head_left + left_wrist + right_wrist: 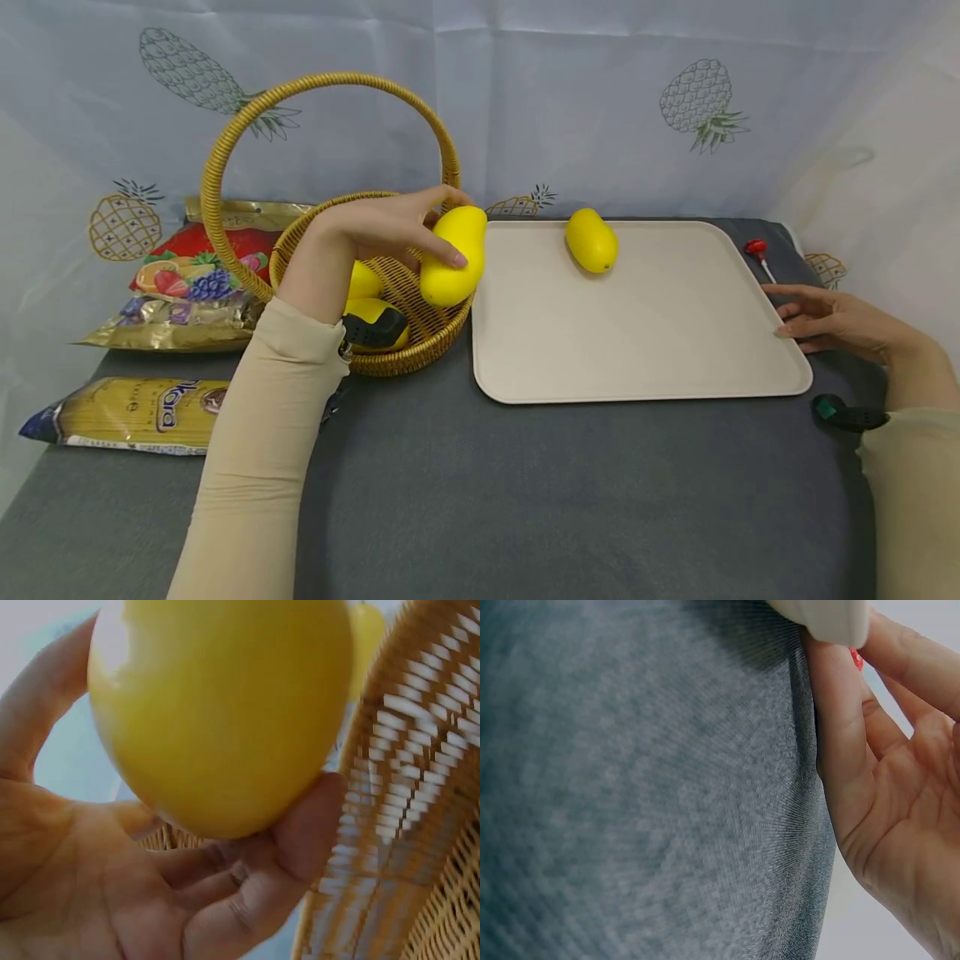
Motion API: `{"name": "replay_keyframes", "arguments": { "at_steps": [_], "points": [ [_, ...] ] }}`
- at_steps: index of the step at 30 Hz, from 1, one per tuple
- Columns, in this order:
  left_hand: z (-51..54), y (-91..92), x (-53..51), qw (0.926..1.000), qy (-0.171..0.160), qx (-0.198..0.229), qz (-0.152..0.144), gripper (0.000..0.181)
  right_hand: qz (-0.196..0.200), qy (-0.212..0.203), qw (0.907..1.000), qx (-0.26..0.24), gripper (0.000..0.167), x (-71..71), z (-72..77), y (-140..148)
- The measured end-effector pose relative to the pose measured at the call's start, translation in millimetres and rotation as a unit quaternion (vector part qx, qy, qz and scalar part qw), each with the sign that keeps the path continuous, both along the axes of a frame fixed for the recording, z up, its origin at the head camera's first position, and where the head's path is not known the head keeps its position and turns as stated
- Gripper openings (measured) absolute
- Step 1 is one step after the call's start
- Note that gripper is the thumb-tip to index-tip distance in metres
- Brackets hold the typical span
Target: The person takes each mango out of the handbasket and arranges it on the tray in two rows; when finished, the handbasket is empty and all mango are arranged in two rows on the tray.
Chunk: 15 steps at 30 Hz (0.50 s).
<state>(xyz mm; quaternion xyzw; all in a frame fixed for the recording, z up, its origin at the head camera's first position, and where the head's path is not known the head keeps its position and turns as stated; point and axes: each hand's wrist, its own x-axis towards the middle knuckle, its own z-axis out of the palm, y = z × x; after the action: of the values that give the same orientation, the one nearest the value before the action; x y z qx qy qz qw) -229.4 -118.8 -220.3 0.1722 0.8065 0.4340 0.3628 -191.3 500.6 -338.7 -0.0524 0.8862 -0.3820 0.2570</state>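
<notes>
My left hand (382, 223) grips a yellow mango-shaped fruit (457, 250) over the right rim of the wicker basket (405, 360). In the left wrist view, the thumb and fingers of that hand (97, 877) curl round the fruit (225, 712). Inside the basket lie two more yellow fruits (365, 281). Another yellow fruit (592, 241) rests near the back edge of the beige tray (637, 333). My right hand (855, 325) pinches the tray's right edge; the right wrist view shows the hand (907, 787) with thumb and finger at the tray rim (832, 619).
Behind the basket, at the left, is a colourful fruit-printed bag (195, 275). A yellow pasta packet (142, 414) lies in front of it, beside my left sleeve. The basket's tall handle (337, 80) arches above my left hand. A red-headed stick (755, 248) lies right of the tray.
</notes>
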Motion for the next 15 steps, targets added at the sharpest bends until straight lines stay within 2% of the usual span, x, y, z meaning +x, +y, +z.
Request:
{"name": "replay_keyframes", "arguments": {
  "at_steps": [3,9,15],
  "points": [
    [0.9,10.3,2.5,0.9994,0.0,0.033,0.009,0.082,0.0,-0.001,1.0,0.0,0.067,-0.1,-0.1,-0.3],
    [-1.1,29.6,5.4,0.9947,-0.005,0.093,0.044,0.08,0.002,0.0,1.0,-0.003,0.068,0.1,0.7,-0.6],
    [-5.2,51.9,8.2,0.9891,0.007,0.13,0.068,0.083,0.006,0.003,1.0,-0.006,0.067,0.8,0.7,-0.6]
  ]
}}
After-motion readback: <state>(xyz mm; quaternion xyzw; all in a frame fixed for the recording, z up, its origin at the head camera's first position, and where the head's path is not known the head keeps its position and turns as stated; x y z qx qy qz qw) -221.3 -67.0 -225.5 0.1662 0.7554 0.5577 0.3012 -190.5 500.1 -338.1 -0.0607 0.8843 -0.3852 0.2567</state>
